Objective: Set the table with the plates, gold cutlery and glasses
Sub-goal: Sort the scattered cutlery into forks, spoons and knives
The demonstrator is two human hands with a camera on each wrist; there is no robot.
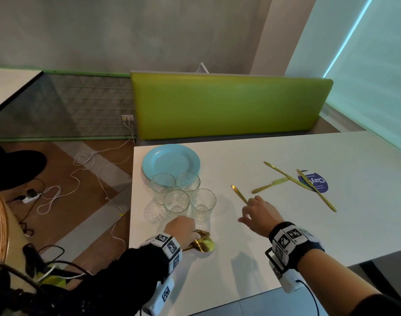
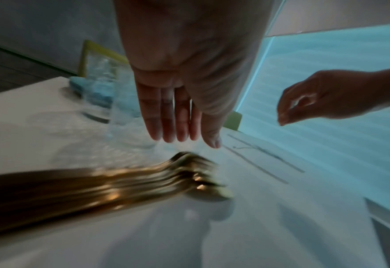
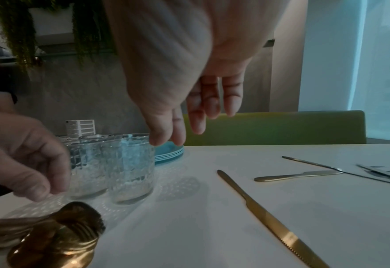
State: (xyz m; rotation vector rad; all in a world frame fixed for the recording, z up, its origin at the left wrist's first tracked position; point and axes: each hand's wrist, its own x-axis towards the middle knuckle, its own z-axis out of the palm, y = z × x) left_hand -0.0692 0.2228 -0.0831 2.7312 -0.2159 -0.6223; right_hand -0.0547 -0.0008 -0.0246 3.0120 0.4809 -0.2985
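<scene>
A stack of light blue plates (image 1: 170, 161) (image 3: 169, 152) sits at the far left corner of the white table (image 1: 286, 236). Several clear textured glasses (image 1: 203, 201) (image 3: 129, 168) stand just in front of it. A bundle of gold forks and spoons (image 1: 204, 244) (image 2: 120, 186) (image 3: 58, 234) lies near the front left edge. My left hand (image 1: 183, 226) (image 2: 182, 130) hovers over it, holding nothing. One gold knife (image 1: 239, 194) (image 3: 269, 217) lies under my right hand (image 1: 252, 210) (image 3: 189, 123), whose fingers hang relaxed and empty. Other gold knives (image 1: 270, 185) lie scattered to the right.
A round blue sticker (image 1: 321, 184) lies under two of the knives. A green bench back (image 1: 231, 106) runs along the table's far side. White cables (image 1: 92, 169) trail over the floor left of the table. A black round base (image 1: 14, 167) stands at far left.
</scene>
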